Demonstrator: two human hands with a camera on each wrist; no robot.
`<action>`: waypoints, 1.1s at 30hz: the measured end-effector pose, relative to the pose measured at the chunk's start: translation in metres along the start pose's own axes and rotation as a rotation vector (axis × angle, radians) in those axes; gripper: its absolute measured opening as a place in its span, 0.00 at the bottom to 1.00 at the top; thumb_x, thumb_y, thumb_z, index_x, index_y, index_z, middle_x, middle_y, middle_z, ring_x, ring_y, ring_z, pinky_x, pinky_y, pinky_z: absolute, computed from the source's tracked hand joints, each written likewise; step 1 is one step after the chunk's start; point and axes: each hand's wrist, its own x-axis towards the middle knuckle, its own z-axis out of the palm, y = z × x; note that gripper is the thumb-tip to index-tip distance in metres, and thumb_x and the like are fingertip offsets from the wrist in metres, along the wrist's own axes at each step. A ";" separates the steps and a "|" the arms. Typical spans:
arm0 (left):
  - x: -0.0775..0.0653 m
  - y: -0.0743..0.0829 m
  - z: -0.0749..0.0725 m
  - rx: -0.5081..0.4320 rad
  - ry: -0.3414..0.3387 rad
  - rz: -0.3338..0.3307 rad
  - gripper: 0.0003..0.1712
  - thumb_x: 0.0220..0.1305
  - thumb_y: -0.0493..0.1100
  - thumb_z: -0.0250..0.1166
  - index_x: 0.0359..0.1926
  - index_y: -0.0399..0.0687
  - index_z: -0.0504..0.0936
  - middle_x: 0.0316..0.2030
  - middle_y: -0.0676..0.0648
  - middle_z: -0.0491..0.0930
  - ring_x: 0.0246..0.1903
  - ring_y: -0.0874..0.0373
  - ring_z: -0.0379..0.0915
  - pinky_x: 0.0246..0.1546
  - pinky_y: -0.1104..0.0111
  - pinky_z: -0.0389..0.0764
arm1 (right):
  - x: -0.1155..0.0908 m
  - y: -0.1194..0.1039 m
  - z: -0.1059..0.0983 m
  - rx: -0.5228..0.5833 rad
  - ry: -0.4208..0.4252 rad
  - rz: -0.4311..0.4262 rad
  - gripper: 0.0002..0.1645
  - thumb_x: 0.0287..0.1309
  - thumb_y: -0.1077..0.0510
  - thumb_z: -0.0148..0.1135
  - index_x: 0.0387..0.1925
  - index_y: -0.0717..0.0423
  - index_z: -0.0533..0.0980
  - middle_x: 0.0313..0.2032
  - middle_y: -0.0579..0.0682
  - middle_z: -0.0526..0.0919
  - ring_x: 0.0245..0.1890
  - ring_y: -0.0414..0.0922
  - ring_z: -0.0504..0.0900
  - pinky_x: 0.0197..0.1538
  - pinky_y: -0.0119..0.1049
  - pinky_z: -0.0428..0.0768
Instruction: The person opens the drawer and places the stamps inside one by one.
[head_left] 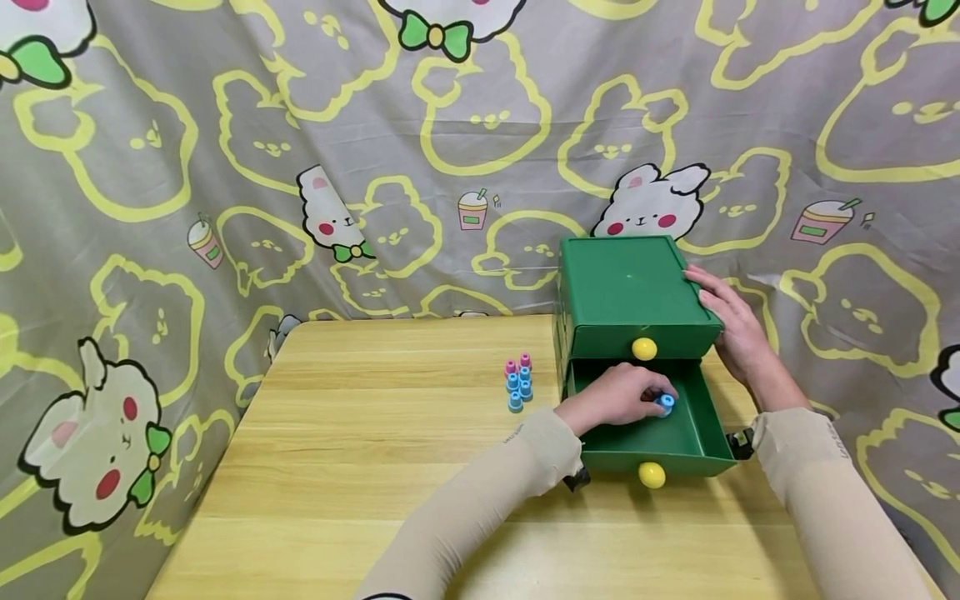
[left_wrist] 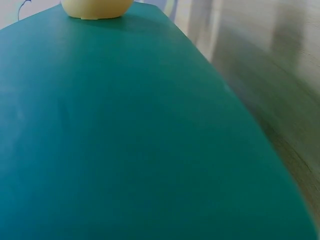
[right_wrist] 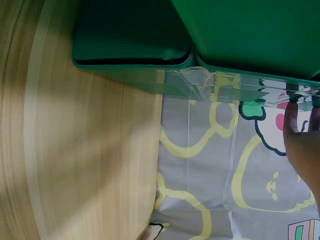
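A green two-drawer cabinet [head_left: 633, 283] stands at the table's back right, its lower drawer [head_left: 693, 433] pulled out. My left hand [head_left: 622, 393] is inside that drawer, pinching a small blue peg-like piece [head_left: 667, 403] with a ring-shaped top between thumb and fingers. In the left wrist view, a green panel [left_wrist: 140, 125] and a yellow knob [left_wrist: 97, 7] fill most of the picture; the hand is out of sight there. My right hand [head_left: 738, 333] rests against the cabinet's right side, fingers extended along its top edge. The right wrist view shows its fingers [right_wrist: 291, 117] at the cabinet's clear side.
Left of the cabinet, several blue pieces [head_left: 514, 402] and two pink pieces [head_left: 525, 360] stand grouped on the wooden table [head_left: 375, 417]. Yellow knobs [head_left: 652, 476] stick out from the drawer fronts. A patterned cloth [head_left: 465, 150] hangs behind the table.
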 end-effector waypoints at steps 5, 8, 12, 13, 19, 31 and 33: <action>-0.003 0.001 -0.002 -0.002 0.012 0.032 0.19 0.74 0.52 0.65 0.63 0.64 0.83 0.57 0.64 0.83 0.51 0.75 0.76 0.53 0.85 0.70 | 0.001 0.001 0.000 0.005 0.010 0.009 0.29 0.82 0.50 0.45 0.78 0.48 0.63 0.83 0.44 0.47 0.82 0.45 0.44 0.63 0.21 0.70; -0.004 0.002 -0.004 0.001 0.018 0.060 0.21 0.75 0.53 0.64 0.65 0.65 0.81 0.62 0.65 0.80 0.57 0.74 0.74 0.58 0.84 0.69 | 0.002 0.001 -0.001 0.008 -0.001 0.008 0.29 0.83 0.50 0.45 0.79 0.48 0.62 0.83 0.45 0.45 0.82 0.46 0.43 0.63 0.21 0.70; -0.005 0.004 -0.008 0.009 0.014 0.099 0.22 0.76 0.55 0.62 0.67 0.67 0.79 0.64 0.65 0.78 0.63 0.75 0.71 0.63 0.84 0.66 | 0.002 0.001 -0.001 0.003 0.000 0.016 0.29 0.82 0.50 0.45 0.79 0.48 0.63 0.83 0.44 0.45 0.82 0.46 0.44 0.60 0.21 0.71; -0.005 0.005 -0.009 0.009 0.014 0.111 0.22 0.76 0.55 0.61 0.68 0.67 0.79 0.65 0.65 0.78 0.64 0.75 0.70 0.64 0.83 0.66 | 0.002 0.002 -0.001 0.006 -0.002 0.015 0.29 0.82 0.50 0.45 0.79 0.48 0.62 0.83 0.44 0.46 0.82 0.47 0.44 0.60 0.21 0.71; -0.013 0.007 -0.016 0.007 0.021 0.202 0.23 0.77 0.55 0.60 0.69 0.64 0.78 0.66 0.62 0.77 0.65 0.73 0.70 0.66 0.84 0.64 | 0.002 0.001 -0.001 0.010 0.001 0.015 0.29 0.83 0.50 0.44 0.79 0.48 0.62 0.82 0.43 0.47 0.82 0.47 0.43 0.61 0.21 0.71; -0.052 0.010 -0.037 -0.078 0.185 0.337 0.21 0.77 0.51 0.61 0.67 0.59 0.80 0.63 0.59 0.81 0.63 0.73 0.71 0.64 0.85 0.64 | 0.002 0.001 0.000 0.032 -0.010 -0.013 0.29 0.83 0.52 0.44 0.79 0.50 0.62 0.83 0.46 0.45 0.81 0.46 0.44 0.58 0.21 0.72; -0.059 0.007 -0.041 -0.089 0.222 0.362 0.21 0.77 0.49 0.61 0.67 0.58 0.80 0.62 0.59 0.82 0.61 0.73 0.72 0.63 0.86 0.65 | 0.002 0.002 -0.001 0.032 -0.007 -0.011 0.29 0.83 0.52 0.44 0.79 0.50 0.62 0.83 0.45 0.46 0.81 0.46 0.44 0.58 0.21 0.72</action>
